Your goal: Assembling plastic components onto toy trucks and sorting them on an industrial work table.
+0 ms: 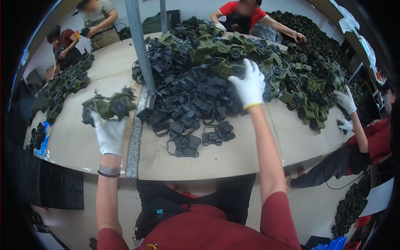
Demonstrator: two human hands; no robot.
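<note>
Left hand (pixel 109 134), in a white glove, is raised above the table (pixel 233 158) and clamped on a green toy truck (pixel 109 106), which sits right over the fingers, wheels facing the camera. Right hand (pixel 250 86), also gloved, reaches far forward, fingers spread and laid on the heap where black chassis parts (pixel 187 100) meet the pile of green trucks (pixel 287 79); whether it grips anything I cannot tell. Two loose black parts (pixel 218 134) lie near the table's front edge, well apart from both hands. A grey post (pixel 139 46) stands between the two hands. A blue packet (pixel 43 141) lies at the table's left edge. White labels (pixel 348 21) hang on the shelf at upper right. Blue bins (pixel 333 243) sit at lower right.
</note>
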